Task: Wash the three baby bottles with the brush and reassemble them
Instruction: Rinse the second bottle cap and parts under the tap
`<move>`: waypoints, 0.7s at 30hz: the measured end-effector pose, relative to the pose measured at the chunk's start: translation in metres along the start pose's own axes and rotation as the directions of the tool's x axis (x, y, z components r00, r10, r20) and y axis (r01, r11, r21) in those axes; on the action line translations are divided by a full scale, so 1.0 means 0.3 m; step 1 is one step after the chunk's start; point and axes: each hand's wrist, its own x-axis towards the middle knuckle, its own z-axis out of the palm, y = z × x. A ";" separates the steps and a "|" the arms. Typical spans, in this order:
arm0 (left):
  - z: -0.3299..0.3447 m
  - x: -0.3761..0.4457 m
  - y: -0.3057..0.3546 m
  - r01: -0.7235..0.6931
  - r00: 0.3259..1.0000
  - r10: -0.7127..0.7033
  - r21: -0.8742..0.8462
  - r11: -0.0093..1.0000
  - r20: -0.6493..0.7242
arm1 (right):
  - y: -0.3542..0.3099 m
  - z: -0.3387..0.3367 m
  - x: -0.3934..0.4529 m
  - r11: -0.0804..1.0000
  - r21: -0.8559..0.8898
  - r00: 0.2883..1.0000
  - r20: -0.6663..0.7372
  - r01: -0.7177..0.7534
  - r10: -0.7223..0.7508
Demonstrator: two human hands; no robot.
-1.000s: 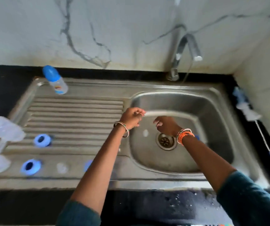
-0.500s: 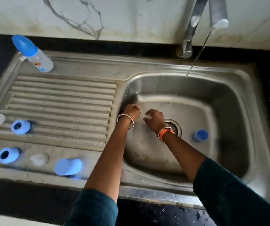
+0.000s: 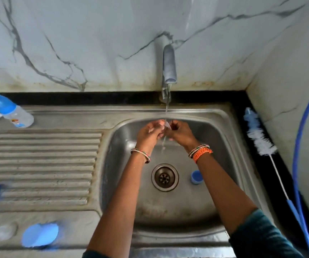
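Both hands are raised under the tap [image 3: 169,67]; a small clear teat [image 3: 166,125] is pinched between left hand [image 3: 148,134] and right hand [image 3: 181,133].

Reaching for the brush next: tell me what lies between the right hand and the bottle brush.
Head view: only the bare basin wall and sink rim separate the right hand from the bottle brush.

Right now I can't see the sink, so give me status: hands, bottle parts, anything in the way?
Both hands, left and right, pinch a small clear part under the tap stream. Brush idle on right counter. Blue cap in basin. Nothing blocking.
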 end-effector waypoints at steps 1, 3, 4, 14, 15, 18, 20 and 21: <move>0.006 -0.002 -0.002 -0.038 0.999 0.036 0.042 0.998 0.033 | -0.007 -0.002 0.001 0.999 0.028 0.999 -0.032 0.030 -0.029; 0.016 -0.008 -0.009 -0.090 0.994 0.081 0.133 0.987 0.070 | -0.019 -0.009 0.003 0.990 0.128 0.997 -0.060 0.056 -0.049; 0.017 -0.010 -0.011 -0.103 0.994 0.096 0.160 0.982 0.050 | -0.026 -0.014 0.003 0.985 0.163 0.998 -0.047 0.051 -0.043; 0.041 -0.033 0.053 -0.170 0.958 0.246 0.400 0.901 -0.145 | -0.088 0.009 -0.023 0.984 0.133 0.992 -0.039 0.122 -0.118; 0.045 -0.033 0.054 -0.169 0.962 0.247 0.460 0.872 -0.116 | -0.094 0.014 -0.022 0.980 0.158 0.990 -0.085 0.121 -0.108; 0.069 -0.034 0.050 -0.191 0.945 0.315 0.629 0.753 -0.090 | -0.114 0.028 -0.013 0.976 0.188 0.979 -0.189 0.108 -0.072; 0.078 -0.026 0.053 -0.152 0.936 0.315 0.633 0.759 -0.154 | -0.122 0.035 -0.011 0.978 0.184 0.984 -0.163 0.097 -0.066; 0.081 -0.022 0.058 -0.109 0.939 0.281 0.604 0.790 -0.198 | -0.119 0.037 -0.007 0.978 0.186 0.990 -0.121 0.092 -0.070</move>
